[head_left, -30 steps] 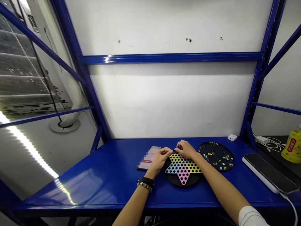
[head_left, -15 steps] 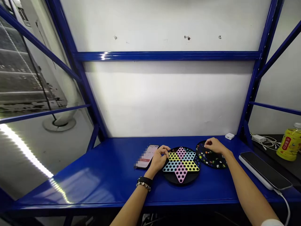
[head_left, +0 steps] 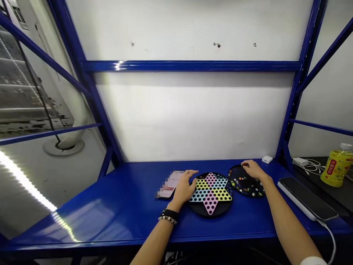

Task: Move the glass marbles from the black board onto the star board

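My left hand (head_left: 184, 187) rests at the left edge of a round black Chinese checkers board (head_left: 211, 210), its thumb and fingers apart and nothing seen between them. On the board is a six-pointed star (head_left: 210, 195) in pink, yellow and light blue, full of dark holes. Small marbles show around the star's upper right side. To the right lies a round black tray (head_left: 242, 179) with several colourful marbles scattered along its rim. Over its far edge, my right hand (head_left: 253, 170) reaches with fingers stretched and slightly parted; the fingertips are partly hidden.
A phone (head_left: 172, 184) with a timer on its screen lies left of the board. On the right are a dark phone on a white block (head_left: 307, 198) with a cable, a small white case (head_left: 267, 159) and a yellow bottle (head_left: 337, 165). Blue rack posts (head_left: 289, 110) frame the blue tabletop (head_left: 118, 206).
My left fingers have gone from bunched at the board's edge to spread. My right fingers have loosened from a pinch over the tray. The view has shifted slightly.
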Available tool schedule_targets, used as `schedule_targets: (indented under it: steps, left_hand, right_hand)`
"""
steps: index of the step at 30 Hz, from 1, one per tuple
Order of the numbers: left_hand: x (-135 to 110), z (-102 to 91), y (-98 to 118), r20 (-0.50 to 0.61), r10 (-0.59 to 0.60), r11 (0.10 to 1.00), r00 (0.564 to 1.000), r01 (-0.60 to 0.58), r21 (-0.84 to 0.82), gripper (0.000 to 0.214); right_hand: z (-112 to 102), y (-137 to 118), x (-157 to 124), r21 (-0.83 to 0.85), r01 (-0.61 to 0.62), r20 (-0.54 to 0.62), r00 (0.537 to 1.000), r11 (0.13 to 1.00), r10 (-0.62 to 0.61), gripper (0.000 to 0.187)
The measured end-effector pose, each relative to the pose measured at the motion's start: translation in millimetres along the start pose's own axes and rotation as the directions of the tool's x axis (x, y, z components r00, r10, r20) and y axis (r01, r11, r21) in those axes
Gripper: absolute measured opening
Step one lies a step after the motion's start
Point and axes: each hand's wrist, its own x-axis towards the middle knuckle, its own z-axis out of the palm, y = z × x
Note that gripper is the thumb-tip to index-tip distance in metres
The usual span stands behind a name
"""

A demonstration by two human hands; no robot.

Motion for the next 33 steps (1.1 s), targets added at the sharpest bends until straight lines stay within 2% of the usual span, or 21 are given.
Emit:
schedule_targets:
  steps: [5, 7, 9, 13, 19, 25, 33]
  left_hand:
    - [0.5, 4.6, -14.8, 0.108, 0.002, 1.0, 0.994, 0.001, -0.023, 0.044]
    - [0.6, 5.9, -17.7, 0.129, 0.009, 0.999, 0.992, -0.004, -0.045, 0.045]
    - [0.5, 6.5, -18.4, 0.139, 0.006, 0.999, 0.99, 0.001, -0.052, 0.045]
    - [0.1, 6.0, -16.4, 0.148, 0.006, 0.999, 0.989, 0.002, -0.053, 0.043]
    - [-0.1, 4.6, -12.6, 0.13, 0.006, 0.996, 0.991, 0.005, -0.088, 0.039]
    - [0.4, 4.6, -10.1, 0.126, 0.012, 0.994, 0.992, 0.002, -0.106, 0.035]
    - [-0.1, 4.0, -7.8, 0.131, 0.025, 0.996, 0.991, -0.014, -0.091, 0.032]
  right_hand:
    - [-7.0, 32.3, 6.5, -0.024, -0.094, -0.067, 0.993, 0.995, 0.093, 0.052]
    - [-14.6, 40.1, 6.4, -0.024, -0.107, -0.098, 0.99, 0.994, 0.104, 0.051]
    - [-20.4, 40.4, 4.0, -0.022, -0.101, -0.096, 0.99, 0.995, 0.099, 0.042]
    - [-17.9, 15.8, -5.7, -0.008, -0.012, -0.026, 1.0, 1.0, 0.012, 0.027]
    - [15.3, -31.0, -13.2, -0.047, 0.128, 0.127, 0.985, 0.991, -0.121, 0.027]
    - [46.6, -38.9, -1.7, -0.138, 0.182, 0.119, 0.979, 0.974, -0.166, 0.034]
    - [49.0, -42.5, 0.4, -0.085, 0.201, 0.119, 0.974, 0.976, -0.19, 0.021]
